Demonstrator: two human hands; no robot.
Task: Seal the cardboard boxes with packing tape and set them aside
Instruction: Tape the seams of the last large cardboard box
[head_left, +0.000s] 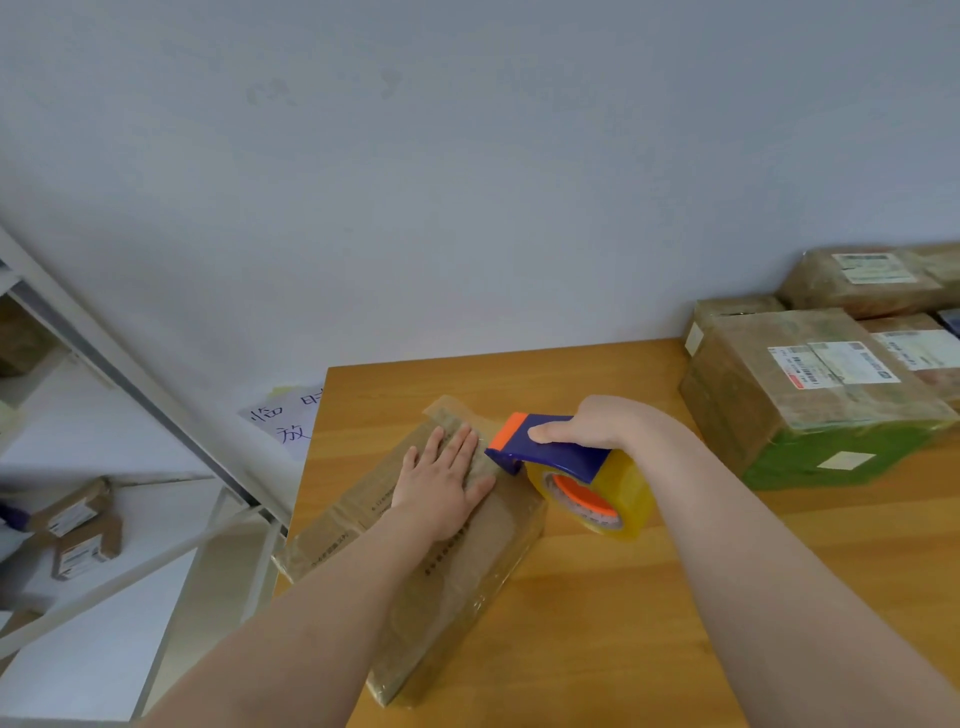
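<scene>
On the wooden table (597, 597) | flat tape-wrapped cardboard box (457, 582) | left hand (447, 483) flat on it | right hand (592, 423) grips tape dispenser (561, 457)

Wall (467, 182): plain, pale grey-white, matt; a few faint smudges high up near the middle. It fills the upper half of the view.

Table (597, 623): wooden top, warm honey-brown with fine straight grain. Its back edge meets the wall and its left edge runs down toward the viewer.

Shelf unit (130, 374): white metal frame with pale boards, just beside the table's left edge, its uprights slanting across the view.

Paper note (291, 421): white sheet with dark handwritten characters, on the wall at the table's back left corner, partly hidden behind the table's left edge.

Light: soft and even, with a mild sheen on the table top.
</scene>
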